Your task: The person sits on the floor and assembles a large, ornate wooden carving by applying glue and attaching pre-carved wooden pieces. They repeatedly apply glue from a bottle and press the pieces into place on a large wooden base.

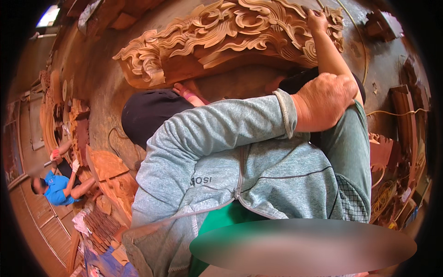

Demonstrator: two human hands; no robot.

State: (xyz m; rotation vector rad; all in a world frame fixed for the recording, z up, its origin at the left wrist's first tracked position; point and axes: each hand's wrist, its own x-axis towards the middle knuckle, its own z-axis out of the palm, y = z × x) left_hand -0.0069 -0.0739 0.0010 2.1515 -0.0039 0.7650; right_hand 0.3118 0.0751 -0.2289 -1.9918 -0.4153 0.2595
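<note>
A long carved wooden panel, cut with swirling scrolls and leaves, lies before me at the top of the view. My right hand is at its far right end, with the fingers curled together over the carving. Whatever those fingers hold is too small to make out. My left arm crosses my body, and my left hand is closed around my right arm near the elbow, at the edge of the pushed-up grey sleeve. My left fingertips are mostly hidden behind that arm.
At the left, a person in a blue shirt works beside carved wood pieces. A thin hose runs over the floor to the right of the panel. Dark timber parts stand along the right side.
</note>
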